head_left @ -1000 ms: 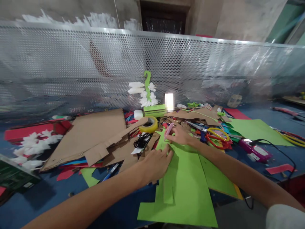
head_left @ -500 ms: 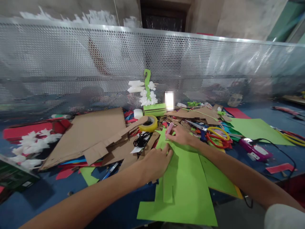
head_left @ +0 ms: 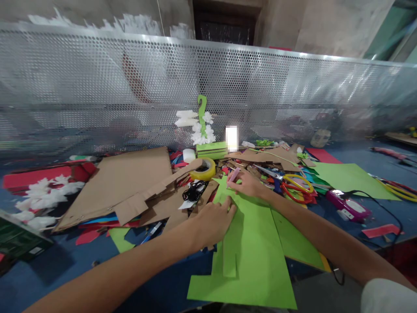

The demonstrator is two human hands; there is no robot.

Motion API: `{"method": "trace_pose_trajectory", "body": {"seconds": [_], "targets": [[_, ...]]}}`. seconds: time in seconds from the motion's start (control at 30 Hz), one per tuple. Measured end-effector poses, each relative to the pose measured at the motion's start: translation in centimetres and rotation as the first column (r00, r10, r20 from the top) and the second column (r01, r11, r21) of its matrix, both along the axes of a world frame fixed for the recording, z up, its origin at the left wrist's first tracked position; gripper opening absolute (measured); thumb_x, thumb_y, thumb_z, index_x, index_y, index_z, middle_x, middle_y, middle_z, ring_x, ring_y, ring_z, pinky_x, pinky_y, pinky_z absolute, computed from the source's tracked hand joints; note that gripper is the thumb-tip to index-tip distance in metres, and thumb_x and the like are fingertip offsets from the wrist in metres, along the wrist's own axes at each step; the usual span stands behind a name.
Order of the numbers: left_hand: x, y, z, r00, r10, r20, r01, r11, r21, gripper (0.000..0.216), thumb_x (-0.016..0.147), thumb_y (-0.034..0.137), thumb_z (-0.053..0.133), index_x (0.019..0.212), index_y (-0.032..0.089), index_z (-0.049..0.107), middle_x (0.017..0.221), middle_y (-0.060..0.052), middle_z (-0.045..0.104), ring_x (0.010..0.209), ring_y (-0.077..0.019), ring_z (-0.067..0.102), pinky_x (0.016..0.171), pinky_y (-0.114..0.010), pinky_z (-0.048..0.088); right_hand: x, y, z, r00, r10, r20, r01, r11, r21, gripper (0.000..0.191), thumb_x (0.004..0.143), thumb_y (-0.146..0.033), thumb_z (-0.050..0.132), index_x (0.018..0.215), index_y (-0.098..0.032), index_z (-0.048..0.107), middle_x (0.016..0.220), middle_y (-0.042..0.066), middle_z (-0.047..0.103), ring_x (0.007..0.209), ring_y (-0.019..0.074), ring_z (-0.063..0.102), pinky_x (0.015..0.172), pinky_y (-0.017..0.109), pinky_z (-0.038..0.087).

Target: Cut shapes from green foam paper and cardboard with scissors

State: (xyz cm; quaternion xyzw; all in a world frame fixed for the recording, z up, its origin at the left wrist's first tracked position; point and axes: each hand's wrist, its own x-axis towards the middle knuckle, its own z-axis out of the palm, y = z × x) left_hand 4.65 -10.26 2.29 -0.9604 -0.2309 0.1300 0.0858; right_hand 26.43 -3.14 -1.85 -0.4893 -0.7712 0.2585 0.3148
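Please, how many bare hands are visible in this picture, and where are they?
2. The left hand rests on the large bright-green paper sheet; the right hand holds a pink pen-like tool near that sheet's far end. No other hand shows.

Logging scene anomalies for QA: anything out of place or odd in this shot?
Yes: the green sheet under the left hand overhangs the near edge of the blue table, unsupported there. Also, a white patch beside the green box is pixelated, unlike its surroundings; can't tell what it is.
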Motion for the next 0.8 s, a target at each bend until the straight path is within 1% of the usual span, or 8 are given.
{"method": "trace_pose_trajectory", "body": {"seconds": [0.07,0.1,0.23,0.4,0.53,0.63,0.7,0.8], "targets": [[0.0,0.0,0.1,1.000,0.003,-0.004,-0.003,1.000,-0.011,0.062,0.089,-0.001,0.049,0.151,0.003,0.047,0.156,-0.036,0.046,0.094,-0.0330,0.078,0.079,-0.047,0.065,0.0,-0.1,0.1,1.000,0.015,0.017,-0.015,1.000,0.019,0.018,0.097,-0.036,0.067,0.095,-0.018,0.071,0.097,0.006,0.074,0.080,0.0189,0.070,0.070,0.030,0.056],[0.0,0.0,0.1,1.000,0.005,-0.011,-0.005,1.000,-0.015,0.063,0.088,-0.001,0.050,0.151,0.003,0.047,0.156,-0.036,0.046,0.094,-0.0329,0.078,0.080,-0.047,0.065,0.1,-0.1,0.1,1.000,0.009,0.024,-0.009,1.000,0.024,0.018,0.097,-0.036,0.067,0.095,-0.019,0.071,0.096,0.006,0.074,0.079,0.0187,0.070,0.070,0.030,0.055],[-0.1,0.1,0.3,1.000,0.005,-0.013,-0.006,1.000,-0.026,0.064,0.089,0.000,0.050,0.153,0.004,0.045,0.158,-0.037,0.043,0.092,-0.0327,0.078,0.078,-0.047,0.064,0.2,-0.1,0.2,0.999,-0.043,0.004,0.043,0.999,0.016,0.021,0.099,-0.038,0.065,0.094,-0.019,0.069,0.093,0.005,0.074,0.062,0.0149,0.066,0.065,0.031,0.054],[-0.2,0.3,0.6,1.000,0.009,-0.013,-0.010,0.999,-0.041,0.063,0.087,0.001,0.051,0.150,0.005,0.047,0.157,-0.035,0.044,0.092,-0.0337,0.078,0.077,-0.048,0.064,0.3,0.0,0.0,1.000,-0.003,-0.030,0.004,0.999,0.047,0.019,0.095,-0.037,0.069,0.092,-0.019,0.071,0.094,0.006,0.073,0.075,0.0191,0.069,0.071,0.032,0.056],[-0.3,0.7,0.5,0.999,0.013,0.051,-0.010,0.997,-0.071,0.057,0.087,0.004,0.051,0.144,0.009,0.051,0.150,-0.030,0.051,0.091,-0.0320,0.077,0.078,-0.048,0.063,0.4,0.1,-0.2,0.992,-0.025,-0.127,0.026,1.000,0.003,0.023,0.095,-0.041,0.067,0.092,-0.018,0.067,0.099,0.007,0.072,0.066,0.0173,0.066,0.062,0.032,0.057],[-0.4,1.4,-0.1,0.994,0.034,0.102,-0.023,0.994,-0.111,0.045,0.091,0.011,0.051,0.136,0.010,0.054,0.141,-0.027,0.058,0.088,-0.0320,0.076,0.076,-0.049,0.062,0.5,0.1,-0.1,0.997,-0.002,-0.082,0.005,0.999,0.037,0.023,0.094,-0.041,0.069,0.093,-0.018,0.069,0.091,0.006,0.072,0.074,0.0185,0.067,0.071,0.033,0.058],[-0.6,2.0,-0.5,0.991,0.051,0.124,-0.035,0.991,-0.131,0.040,0.094,0.017,0.049,0.134,0.013,0.054,0.147,-0.026,0.054,0.090,-0.0327,0.076,0.077,-0.050,0.061,0.5,0.1,0.0,0.996,-0.013,-0.089,0.015,1.000,0.022,0.024,0.093,-0.042,0.070,0.094,-0.018,0.069,0.088,0.005,0.071,0.073,0.0184,0.066,0.070,0.032,0.058],[-0.7,2.7,-0.9,0.988,0.071,0.141,-0.047,0.985,-0.169,0.040,0.099,0.025,0.048,0.137,0.017,0.052,0.160,-0.025,0.043,0.097,-0.0347,0.076,0.080,-0.051,0.061,0.4,0.1,0.1,0.989,-0.042,-0.144,0.037,0.999,-0.035,0.025,0.093,-0.044,0.069,0.093,-0.018,0.066,0.090,0.005,0.069,0.068,0.0174,0.065,0.061,0.031,0.058]]}}
